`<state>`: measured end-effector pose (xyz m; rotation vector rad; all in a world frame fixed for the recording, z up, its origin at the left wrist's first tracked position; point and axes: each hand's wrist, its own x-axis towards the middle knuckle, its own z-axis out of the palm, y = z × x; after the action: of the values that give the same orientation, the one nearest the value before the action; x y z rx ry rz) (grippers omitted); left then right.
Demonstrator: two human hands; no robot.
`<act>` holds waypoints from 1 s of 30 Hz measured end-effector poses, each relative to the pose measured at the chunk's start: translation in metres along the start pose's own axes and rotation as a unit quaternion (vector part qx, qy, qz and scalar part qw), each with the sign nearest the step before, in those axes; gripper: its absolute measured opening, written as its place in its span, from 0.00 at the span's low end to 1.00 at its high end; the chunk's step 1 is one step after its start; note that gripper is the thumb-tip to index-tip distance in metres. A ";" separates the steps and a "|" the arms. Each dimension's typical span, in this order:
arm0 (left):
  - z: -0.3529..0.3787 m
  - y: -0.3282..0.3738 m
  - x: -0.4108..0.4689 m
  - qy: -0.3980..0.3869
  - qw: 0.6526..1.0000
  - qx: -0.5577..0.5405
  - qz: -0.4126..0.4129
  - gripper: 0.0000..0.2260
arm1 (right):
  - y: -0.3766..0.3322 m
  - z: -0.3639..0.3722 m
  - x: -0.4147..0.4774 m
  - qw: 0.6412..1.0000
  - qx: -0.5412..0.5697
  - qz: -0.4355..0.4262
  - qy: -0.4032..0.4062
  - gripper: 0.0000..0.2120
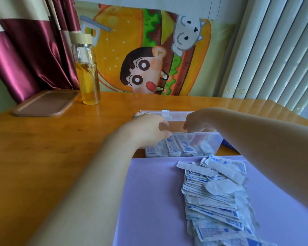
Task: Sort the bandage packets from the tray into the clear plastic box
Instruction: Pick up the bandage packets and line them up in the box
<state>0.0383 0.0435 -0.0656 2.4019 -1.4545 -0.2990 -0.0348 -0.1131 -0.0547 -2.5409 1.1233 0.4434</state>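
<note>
Tray (149, 201) and pile (217, 197) well short of the fingers. Box (215, 141) under them: left hand (149, 125) curled round its left end. Right hand (197, 121) dipped inside among packets (174, 148); cannot tell whether pinching one. Best to seat packets upright, box braced.

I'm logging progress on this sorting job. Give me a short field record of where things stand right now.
box: clear, lid open, behind the tray
packets in box: several, side by side
pile on tray: many packets remain
left hand: grips the box's left end
right hand: fingers reach inside the box; hold unclear
bottle: back left of table
</note>
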 end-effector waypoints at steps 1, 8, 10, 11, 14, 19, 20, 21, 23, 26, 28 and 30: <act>0.000 0.000 0.000 0.001 1.000 -0.002 0.000 0.18 | 0.000 0.000 0.002 1.000 -0.004 0.001 0.003 0.18; 0.000 -0.001 0.001 0.001 1.000 -0.013 0.003 0.18 | 0.002 0.002 0.006 0.999 -0.038 0.010 0.013 0.21; 0.001 -0.001 0.001 0.002 1.000 -0.015 0.003 0.18 | 0.002 0.002 0.007 0.999 -0.049 0.005 0.008 0.19; 0.001 -0.002 0.001 0.003 1.000 -0.015 0.003 0.18 | 0.003 0.002 0.008 0.999 -0.034 0.012 -0.003 0.17; 0.001 -0.002 0.001 0.003 1.000 -0.016 0.003 0.18 | 0.001 0.001 0.007 0.999 -0.019 0.022 -0.026 0.16; 0.001 -0.001 0.002 0.009 1.000 -0.007 0.002 0.18 | 0.006 -0.007 -0.002 0.997 0.073 -0.022 0.032 0.16; 0.001 -0.001 0.002 0.011 1.000 -0.003 0.002 0.18 | 0.007 -0.009 -0.009 0.994 0.082 -0.038 0.067 0.14; 0.002 -0.001 0.002 0.012 1.000 0.000 0.004 0.17 | 0.010 -0.010 -0.015 0.989 0.082 -0.067 0.108 0.13; 0.003 0.000 0.002 0.017 1.000 0.006 0.008 0.17 | 0.018 -0.007 -0.033 0.962 0.091 -0.130 0.222 0.09; 0.006 0.002 -0.001 0.027 0.999 0.014 0.011 0.17 | 0.034 0.010 -0.067 0.905 0.097 -0.202 0.363 0.07; 0.006 0.006 -0.006 0.031 0.999 0.024 0.014 0.17 | 0.049 0.024 -0.089 0.893 0.103 -0.223 0.377 0.06; 0.004 0.011 -0.014 0.048 0.998 0.031 0.017 0.18 | 0.069 0.038 -0.102 0.911 0.110 -0.207 0.338 0.04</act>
<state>0.0212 0.0503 -0.0648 2.4010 -1.4817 -0.1308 -0.1581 -0.0746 -0.0590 -2.6730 0.7103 -0.6817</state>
